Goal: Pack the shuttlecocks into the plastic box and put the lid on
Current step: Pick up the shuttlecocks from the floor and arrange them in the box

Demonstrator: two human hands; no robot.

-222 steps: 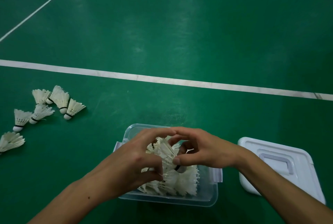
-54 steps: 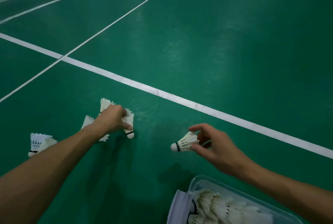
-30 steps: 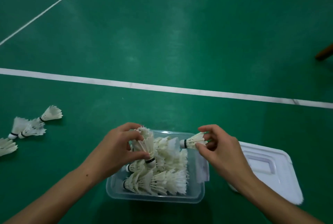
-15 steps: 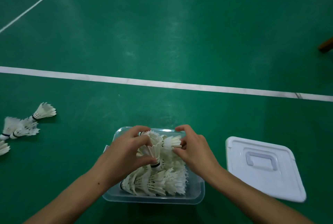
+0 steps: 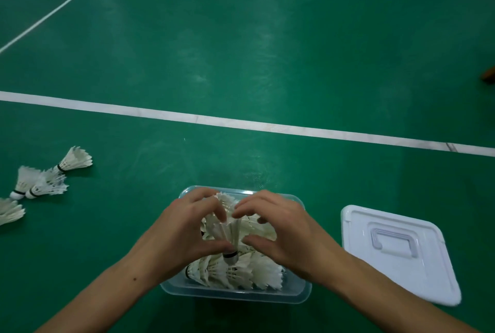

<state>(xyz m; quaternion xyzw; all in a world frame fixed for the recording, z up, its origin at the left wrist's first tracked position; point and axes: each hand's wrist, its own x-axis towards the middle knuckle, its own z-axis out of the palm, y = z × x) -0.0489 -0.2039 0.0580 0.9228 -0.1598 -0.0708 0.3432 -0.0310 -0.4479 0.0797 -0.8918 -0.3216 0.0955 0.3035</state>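
A clear plastic box (image 5: 235, 295) sits on the green court floor at bottom centre, heaped with several white feather shuttlecocks (image 5: 249, 275). Both hands are over the box. My left hand (image 5: 182, 231) and my right hand (image 5: 278, 228) curl from either side round a shuttlecock (image 5: 227, 236) that stands cork-down on top of the heap. The white lid (image 5: 396, 252) with its moulded handle lies flat on the floor to the right of the box. Several loose shuttlecocks (image 5: 45, 181) lie on the floor at the left.
A wide white court line (image 5: 241, 123) runs across the floor beyond the box, and a thin line (image 5: 61, 6) slants at the top left. A brown object (image 5: 488, 74) pokes in at the right edge.
Both hands have closed in toward each other over the heap. The right hand has brought its shuttlecock down onto the pile and now meets the left hand round the upright one.
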